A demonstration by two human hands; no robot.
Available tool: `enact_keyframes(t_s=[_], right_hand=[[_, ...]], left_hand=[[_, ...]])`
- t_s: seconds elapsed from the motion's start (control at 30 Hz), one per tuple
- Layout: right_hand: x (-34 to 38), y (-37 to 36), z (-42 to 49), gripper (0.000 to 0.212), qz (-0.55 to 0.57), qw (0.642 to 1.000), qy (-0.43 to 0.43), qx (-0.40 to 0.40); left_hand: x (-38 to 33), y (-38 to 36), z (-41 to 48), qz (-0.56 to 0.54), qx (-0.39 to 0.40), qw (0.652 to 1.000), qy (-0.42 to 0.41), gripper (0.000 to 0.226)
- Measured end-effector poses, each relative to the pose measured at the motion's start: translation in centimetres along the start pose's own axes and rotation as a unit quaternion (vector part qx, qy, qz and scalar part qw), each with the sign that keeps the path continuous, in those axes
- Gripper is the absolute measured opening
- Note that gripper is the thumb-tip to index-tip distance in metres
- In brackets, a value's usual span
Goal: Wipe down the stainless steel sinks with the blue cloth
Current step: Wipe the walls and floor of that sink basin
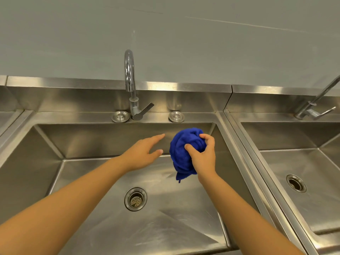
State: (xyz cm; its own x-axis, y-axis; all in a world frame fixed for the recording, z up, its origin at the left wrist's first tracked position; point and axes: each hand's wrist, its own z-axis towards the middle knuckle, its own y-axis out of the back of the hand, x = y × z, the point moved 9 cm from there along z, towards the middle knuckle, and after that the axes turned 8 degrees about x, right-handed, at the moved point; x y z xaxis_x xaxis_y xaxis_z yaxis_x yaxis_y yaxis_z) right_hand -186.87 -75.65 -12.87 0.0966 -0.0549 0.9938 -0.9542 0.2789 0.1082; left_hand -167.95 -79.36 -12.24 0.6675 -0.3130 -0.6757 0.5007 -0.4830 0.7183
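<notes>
Right hand (203, 155) grips the blue cloth (181, 151), bunched into a loose wad; thumb and fingers curl round its right side, and a corner of fabric hangs below the wrist. Cloth is held above the middle sink (46, 162), over the rear right part of the basin, near the back wall. Whether it touches the steel cannot be told.

Left hand (142, 152) hovers just left of the cloth, palm down, fingers straight and slightly spread, holding nothing; a narrow gap separates fingertips from cloth.

Strainer drain (135, 199) lies in the basin floor between the forearms. Gooseneck faucet (131, 83) stands on the rear ledge, behind the left hand. Second sink (287, 137) adjoins on the right.
</notes>
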Motion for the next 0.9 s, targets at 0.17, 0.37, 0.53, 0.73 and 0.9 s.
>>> enact_keyframes(t_s=[0.17, 0.37, 0.53, 0.73, 0.9], right_hand=[[-2.0, 3.1, 2.7, 0.052, -0.053, 0.998, -0.003, -0.032], [-6.5, 6.4, 8.8, 0.054, -0.123, 0.992, 0.005, -0.032], [-11.0, 7.2, 15.5, 0.056, -0.181, 0.982, 0.045, -0.011], [-14.7, 7.1, 22.8, 0.057, -0.247, 0.958, 0.139, -0.052], [-19.1, 6.9, 26.4, 0.055, -0.243, 0.943, 0.17, -0.153]], left_hand=[[2.3, -1.6, 4.1, 0.226, 0.071, 0.971, 0.021, 0.064], [3.8, -6.1, 10.9, 0.313, 0.13, 0.94, 0.029, 0.067], [6.8, -11.1, 16.2, 0.341, 0.183, 0.921, 0.049, 0.078], [12.0, -15.6, 22.0, 0.381, 0.219, 0.898, 0.032, 0.097], [18.2, -21.2, 24.3, 0.37, 0.251, 0.894, 0.034, 0.105]])
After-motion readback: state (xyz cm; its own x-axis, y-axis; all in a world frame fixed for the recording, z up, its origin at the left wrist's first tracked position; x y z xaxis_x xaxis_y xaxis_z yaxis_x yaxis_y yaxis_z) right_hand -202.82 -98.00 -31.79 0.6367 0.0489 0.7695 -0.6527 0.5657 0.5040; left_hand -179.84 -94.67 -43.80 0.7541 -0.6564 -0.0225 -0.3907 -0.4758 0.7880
